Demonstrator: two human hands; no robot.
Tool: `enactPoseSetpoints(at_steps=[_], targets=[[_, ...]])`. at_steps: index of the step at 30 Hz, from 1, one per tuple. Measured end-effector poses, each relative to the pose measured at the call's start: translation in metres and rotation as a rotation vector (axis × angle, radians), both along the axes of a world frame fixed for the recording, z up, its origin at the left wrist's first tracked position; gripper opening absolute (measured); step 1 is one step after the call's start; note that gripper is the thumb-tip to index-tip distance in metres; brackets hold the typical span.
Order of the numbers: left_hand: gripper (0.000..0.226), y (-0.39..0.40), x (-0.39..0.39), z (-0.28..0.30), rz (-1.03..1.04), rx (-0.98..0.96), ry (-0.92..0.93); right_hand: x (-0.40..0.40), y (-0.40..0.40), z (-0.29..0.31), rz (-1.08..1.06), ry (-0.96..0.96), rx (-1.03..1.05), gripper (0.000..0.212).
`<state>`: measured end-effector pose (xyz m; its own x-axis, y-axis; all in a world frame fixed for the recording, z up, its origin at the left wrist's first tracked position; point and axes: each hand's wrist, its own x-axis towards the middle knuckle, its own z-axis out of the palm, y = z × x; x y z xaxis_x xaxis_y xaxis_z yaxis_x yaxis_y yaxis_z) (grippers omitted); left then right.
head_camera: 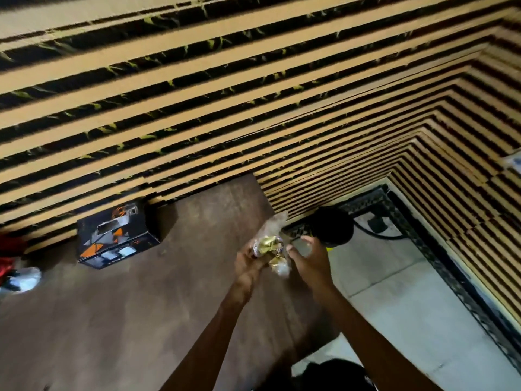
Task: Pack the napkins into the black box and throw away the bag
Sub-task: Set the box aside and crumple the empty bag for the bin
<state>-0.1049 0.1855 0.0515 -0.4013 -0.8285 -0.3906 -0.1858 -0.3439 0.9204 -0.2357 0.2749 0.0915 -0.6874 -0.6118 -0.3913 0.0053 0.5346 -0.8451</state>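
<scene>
Crumpling the bag [272, 251] between our two hands, we hold it above the right edge of the desk [141, 320], with the tiled floor [400, 300] below and to the right. Our left hand [249, 262] has its grip clamped on the lower part of the bag, fingers wrapped round the clear plastic and its gold print. Our right hand [307, 259] sits just beside the bag with its fingers spread; the thumb seems to touch the plastic, but the grip is apart, not closed on anything.

The black box [117, 239] stands well apart on the left, against the striped wall [253, 94], its top slot showing. We cannot tell from here whether napkins are inside it, since the slot shows nothing clearly, so one risk is binning the bag while some napkins remain in it.

A dark round object [334, 227] sits on the floor just beyond our hands; it is likely the bin, though blur keeps us from being sure. If it is, its mouth lies partly behind the desk corner. Light plastic springs open and drifts, so a loose toss could land it on the floor beside the bin. The upper end of the bag sticks up uncrushed, which makes that more likely
</scene>
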Motion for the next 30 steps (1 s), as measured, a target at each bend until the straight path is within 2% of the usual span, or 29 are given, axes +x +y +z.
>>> enactPoseSetpoints(at_steps=[1, 2, 3, 4, 6, 7, 9, 12, 14, 16, 19, 21, 23, 25, 27, 30], targets=[[0.041, 0.004, -0.018, 0.0, -0.026, 0.048, -0.002, -0.011, 0.009, 0.002, -0.021, -0.109, -0.008, 0.062], [0.039, 0.011, -0.033, 0.002, -0.07, 0.082, -0.022, -0.021, 0.013, 0.004, -0.044, -0.316, 0.003, 0.068], [0.036, 0.021, -0.049, 0.004, -0.164, 0.076, -0.101, -0.034, 0.021, 0.004, -0.047, -0.506, 0.032, 0.069], [0.031, 0.028, -0.062, 0.005, -0.257, 0.038, -0.188, -0.048, 0.025, 0.003, -0.037, -0.588, 0.046, 0.067], [0.021, 0.037, -0.095, 0.008, -0.363, -0.134, -0.296, -0.082, 0.032, -0.007, -0.072, -0.581, 0.043, 0.06], [0.025, 0.04, -0.113, 0.01, -0.397, -0.182, -0.284, -0.098, 0.034, -0.009, -0.115, -0.564, 0.034, 0.053], [0.046, 0.044, -0.153, 0.006, -0.47, -0.239, -0.238, -0.138, 0.039, -0.018, -0.19, -0.531, -0.006, 0.041], [0.083, 0.039, -0.211, -0.006, -0.442, -0.303, -0.185, -0.204, 0.042, -0.03, -0.233, -0.535, -0.027, 0.03], [0.095, 0.027, -0.252, -0.024, -0.426, -0.207, -0.139, -0.252, 0.04, -0.041, -0.172, -0.587, -0.035, 0.029], [0.081, 0.018, -0.293, -0.034, -0.486, -0.112, -0.129, -0.297, 0.032, -0.053, -0.115, -0.603, 0.002, 0.034], [0.051, 0.012, -0.349, -0.056, -0.382, -0.058, -0.117, -0.355, 0.019, -0.075, -0.135, -0.489, 0.013, 0.059], [0.042, 0.005, -0.382, -0.083, -0.23, -0.011, -0.162, -0.388, 0.01, -0.096, 0.029, -0.284, -0.033, 0.071], [0.039, -0.005, -0.413, -0.102, -0.166, 0.031, -0.246, -0.415, 0.0, -0.119, 0.294, -0.101, -0.039, 0.07], [0.035, -0.017, -0.44, -0.124, -0.154, 0.135, -0.216, -0.436, -0.011, -0.149, 0.499, 0.033, 0.017, 0.073], [0.031, -0.031, -0.464, -0.165, -0.191, 0.187, -0.249, -0.458, -0.027, -0.199, 0.545, 0.069, 0.093, 0.07], [0.04, -0.056, -0.488, -0.24, -0.214, 0.165, -0.316, -0.48, -0.054, -0.274, 0.435, 0.064, 0.28, 0.045]])
